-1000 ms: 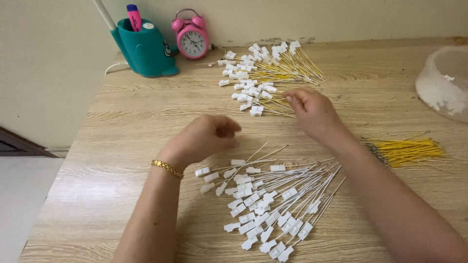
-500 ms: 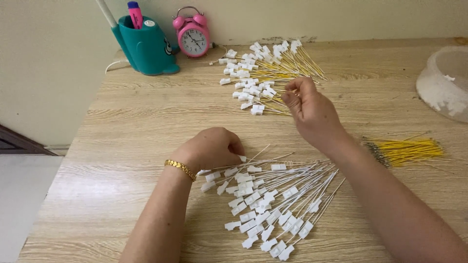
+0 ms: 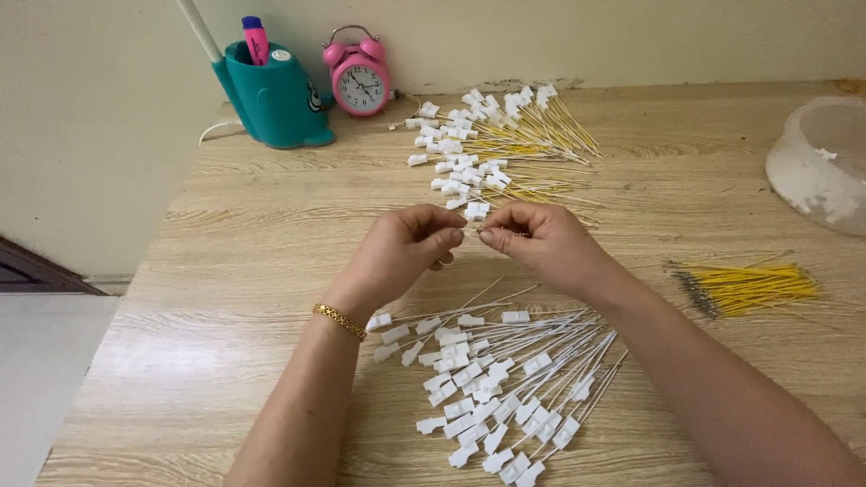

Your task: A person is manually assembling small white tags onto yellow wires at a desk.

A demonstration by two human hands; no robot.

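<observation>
My left hand [image 3: 406,251] and my right hand [image 3: 544,242] meet fingertip to fingertip above the middle of the wooden table [image 3: 253,271]. Both are pinched on a small thin piece, which the fingers mostly hide. Just below the hands lies a fan of thin white wires with white tags [image 3: 492,388]. Beyond them is a second pile of white-tagged yellow wires [image 3: 492,149]; its nearest tag [image 3: 475,212] lies just past my fingertips. A gold bracelet [image 3: 340,320] circles my left wrist.
A bundle of yellow wires [image 3: 744,287] lies at the right. A white round tub [image 3: 812,167] stands at the far right edge. A teal pen holder [image 3: 275,99] and a pink alarm clock [image 3: 359,77] stand by the back wall. The table's left edge drops off.
My left hand rose from the near white pile and my right hand drew back from the far pile. They have come together at the centre, fingertips touching.
</observation>
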